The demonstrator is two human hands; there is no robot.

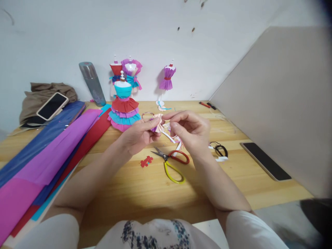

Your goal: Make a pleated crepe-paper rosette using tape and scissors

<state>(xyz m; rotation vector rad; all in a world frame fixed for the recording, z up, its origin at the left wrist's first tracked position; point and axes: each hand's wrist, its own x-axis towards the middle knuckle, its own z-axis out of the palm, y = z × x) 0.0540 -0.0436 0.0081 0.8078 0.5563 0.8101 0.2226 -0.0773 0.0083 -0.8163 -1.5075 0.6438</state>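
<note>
My left hand (141,133) pinches a small piece of pleated crepe paper (159,125), pale pink with purple at its left side, between thumb and fingers. Close on its right is my right hand (190,129), its fingers curled and the index finger reaching to the paper's edge. Whatever its thumb and fingertips hold, if anything, is too small to make out. Below the hands lie scissors (166,158) with one red and one yellow handle, blades apart. Small red paper pieces (146,161) are beside them. White strips and scraps (177,147) lie partly hidden behind my right hand.
A dress form (123,107) in tiered paper skirts stands behind my left hand; a purple-dressed form (168,79) is farther back. Folded crepe paper (52,148) runs along the left. A tumbler (92,84), one phone (52,105), black cord (221,150) and another phone (266,160) surround the work area.
</note>
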